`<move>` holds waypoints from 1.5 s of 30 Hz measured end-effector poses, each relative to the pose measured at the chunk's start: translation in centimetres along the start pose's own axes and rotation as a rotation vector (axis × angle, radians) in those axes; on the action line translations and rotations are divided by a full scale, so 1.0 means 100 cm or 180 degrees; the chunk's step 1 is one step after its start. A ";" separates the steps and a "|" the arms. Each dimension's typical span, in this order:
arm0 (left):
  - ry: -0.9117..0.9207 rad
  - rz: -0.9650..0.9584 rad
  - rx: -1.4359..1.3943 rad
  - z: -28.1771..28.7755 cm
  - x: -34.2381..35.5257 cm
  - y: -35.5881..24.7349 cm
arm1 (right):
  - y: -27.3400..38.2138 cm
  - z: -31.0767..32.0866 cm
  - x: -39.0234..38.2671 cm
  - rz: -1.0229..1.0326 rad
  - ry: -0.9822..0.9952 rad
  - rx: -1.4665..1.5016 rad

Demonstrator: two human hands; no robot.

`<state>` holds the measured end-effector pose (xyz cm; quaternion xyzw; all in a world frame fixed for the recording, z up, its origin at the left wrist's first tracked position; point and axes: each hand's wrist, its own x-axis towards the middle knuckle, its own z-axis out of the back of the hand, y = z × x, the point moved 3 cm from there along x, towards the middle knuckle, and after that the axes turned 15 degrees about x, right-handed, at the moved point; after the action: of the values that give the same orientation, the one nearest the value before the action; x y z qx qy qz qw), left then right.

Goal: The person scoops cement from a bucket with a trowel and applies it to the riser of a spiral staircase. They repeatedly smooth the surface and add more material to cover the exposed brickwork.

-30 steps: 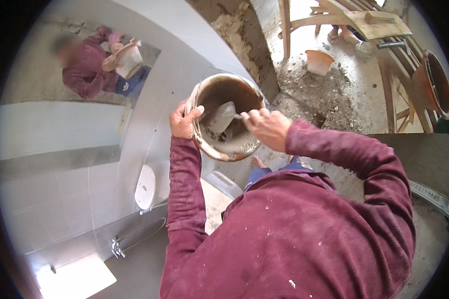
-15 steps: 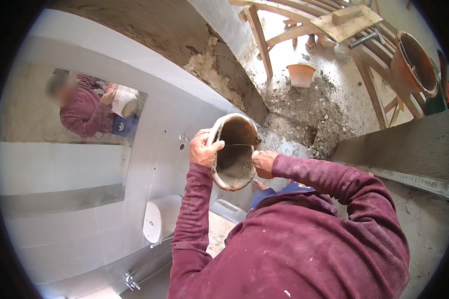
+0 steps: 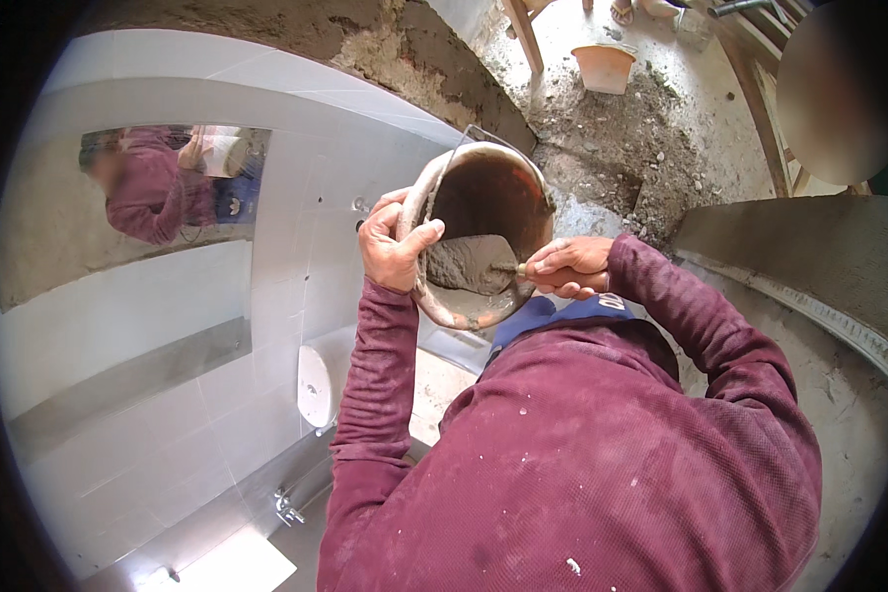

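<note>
A mortar-crusted bucket [image 3: 483,232] sits tipped just above centre, grey mortar [image 3: 464,264] pooled inside. The left hand [image 3: 393,242], at its nine o'clock, wraps closed over the rim. The right hand [image 3: 570,266], at three o'clock, clenches a trowel [image 3: 488,264] handle. An orange pot [image 3: 603,67] stands at one o'clock on the rubble; a wall mirror [image 3: 138,212] hangs at nine.

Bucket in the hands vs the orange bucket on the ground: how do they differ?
The held bucket is tipped on its side, mouth toward the camera; the orange bucket stands upright on the rubble-strewn floor. The held one is gripped at its rim by the left hand, with the right hand working a trowel in wet mortar; the orange one is untouched, its contents not visible. Both are round and open-topped.
</note>
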<state>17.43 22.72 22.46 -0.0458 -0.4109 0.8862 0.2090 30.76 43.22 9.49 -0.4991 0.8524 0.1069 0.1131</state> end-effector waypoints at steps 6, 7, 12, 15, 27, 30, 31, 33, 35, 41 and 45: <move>-0.0361 0.0327 -0.0834 0.008 0.003 0.034 | -0.010 -0.003 -0.008 0.0345 0.0049 0.0149; -0.0428 0.0367 -0.1029 0.010 0.005 0.047 | -0.011 -0.009 -0.010 0.0436 0.0027 0.0081; -0.0448 0.0724 -0.1787 0.016 0.017 0.115 | -0.019 -0.039 -0.021 0.1168 -0.0129 0.0106; -0.0580 0.1119 -0.1745 0.020 0.020 0.168 | -0.033 -0.059 -0.012 0.1918 -0.0101 0.0622; -0.0351 0.1525 -0.0888 0.106 -0.015 0.284 | 0.034 -0.145 0.111 0.5707 -0.1177 0.0472; -0.0479 0.1511 -0.0861 0.146 -0.039 0.350 | 0.079 -0.160 0.157 0.5417 -0.1953 0.0069; -0.0476 0.1543 -0.0939 0.150 -0.040 0.356 | 0.101 -0.162 0.166 0.5253 -0.2343 -0.0592; -0.0336 0.1410 -0.1235 0.124 -0.028 0.319 | 0.155 -0.120 0.184 0.6335 -0.4077 -0.2579; -0.0515 0.1485 -0.1316 0.138 -0.041 0.321 | 0.152 -0.144 0.194 0.5797 -0.2710 -0.0883; -0.0693 0.1511 -0.1360 0.161 -0.070 0.364 | 0.142 -0.111 0.143 0.3783 -0.0151 0.1280; -0.0754 0.1698 -0.1498 0.130 -0.061 0.335 | 0.176 -0.069 0.152 0.3258 0.1132 0.1674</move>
<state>8.56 -8.29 5.43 -0.0952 -0.5983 0.7899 -0.0945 7.53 37.03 12.69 0.0092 0.9881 -0.1518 0.0225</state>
